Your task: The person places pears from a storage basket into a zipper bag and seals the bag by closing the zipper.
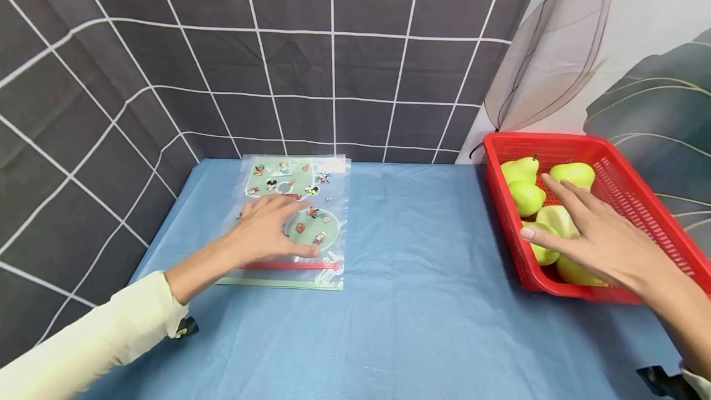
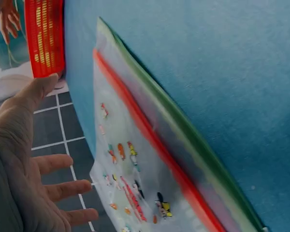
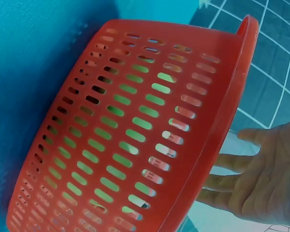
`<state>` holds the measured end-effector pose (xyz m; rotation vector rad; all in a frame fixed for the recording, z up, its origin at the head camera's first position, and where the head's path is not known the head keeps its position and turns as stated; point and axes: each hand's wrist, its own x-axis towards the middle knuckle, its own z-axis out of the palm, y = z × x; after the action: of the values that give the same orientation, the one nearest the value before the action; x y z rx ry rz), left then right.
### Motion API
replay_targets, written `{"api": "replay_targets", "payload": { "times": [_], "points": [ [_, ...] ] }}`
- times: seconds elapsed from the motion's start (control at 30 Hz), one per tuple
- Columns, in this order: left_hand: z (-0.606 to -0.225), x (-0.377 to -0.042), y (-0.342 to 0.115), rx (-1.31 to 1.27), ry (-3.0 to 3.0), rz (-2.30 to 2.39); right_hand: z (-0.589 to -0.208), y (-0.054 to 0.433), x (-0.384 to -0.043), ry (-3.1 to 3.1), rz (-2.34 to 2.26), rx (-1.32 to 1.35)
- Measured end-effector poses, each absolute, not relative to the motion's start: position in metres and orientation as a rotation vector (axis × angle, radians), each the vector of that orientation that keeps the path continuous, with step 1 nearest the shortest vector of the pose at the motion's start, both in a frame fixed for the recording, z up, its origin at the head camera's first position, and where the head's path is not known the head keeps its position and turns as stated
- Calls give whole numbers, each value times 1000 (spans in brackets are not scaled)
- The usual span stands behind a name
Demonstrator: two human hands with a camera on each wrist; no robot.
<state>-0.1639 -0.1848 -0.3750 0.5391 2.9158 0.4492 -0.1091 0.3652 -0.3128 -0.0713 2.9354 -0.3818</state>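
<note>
at centre-left of the head view, printed plastic bags (image 1: 328, 230) lie on the blue surface (image 1: 411, 313) beneath the left hand (image 1: 269, 230), which hovers released, fingers spread, its forearm angling in from lower left. at the right, green pears (image 1: 526, 197) sit in a red basket (image 1: 639, 202) below the right hand (image 1: 605, 236), also released, palm down, fingers stretched toward upper left.

A blue cloth (image 1: 389, 326) carries zip bags (image 1: 328, 227) and a red basket (image 1: 572, 145).
</note>
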Motion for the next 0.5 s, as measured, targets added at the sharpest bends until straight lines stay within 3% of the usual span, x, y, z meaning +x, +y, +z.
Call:
{"api": "replay_targets", "payload": {
  "times": [0.5],
  "points": [
    [-395,-156,-203,522,2865,486,-317,383,-103,2934,-267,-2]
  ]
}}
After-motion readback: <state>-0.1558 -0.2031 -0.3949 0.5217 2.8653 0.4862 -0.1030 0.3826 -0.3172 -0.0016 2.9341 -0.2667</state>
